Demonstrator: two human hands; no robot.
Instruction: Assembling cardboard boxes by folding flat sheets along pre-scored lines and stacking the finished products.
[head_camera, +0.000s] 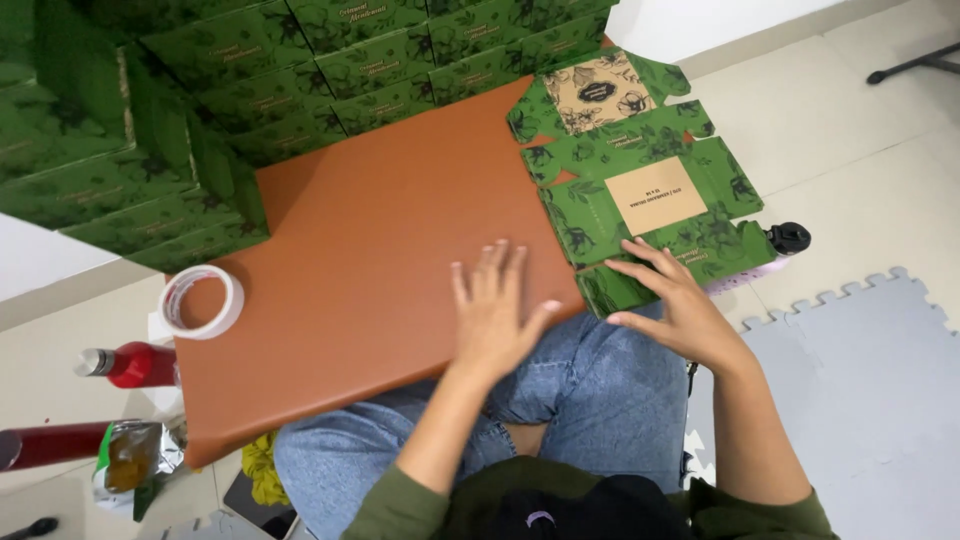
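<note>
A flat, unfolded green cardboard box blank (640, 180) with a leaf pattern and two tan label panels lies on the right end of the low brown table (380, 230). My left hand (493, 310) rests flat on the table top, fingers spread, just left of the blank's near edge. My right hand (672, 305) lies with fingers apart on the blank's nearest flap, which hangs past the table's corner. Neither hand grips anything.
Stacks of folded green boxes (250, 60) fill the far and left side of the table. A roll of tape (202, 301) sits at the left edge. Red bottles (130, 365) and a foil packet (130, 460) lie on the floor left; grey foam mat (860, 360) right.
</note>
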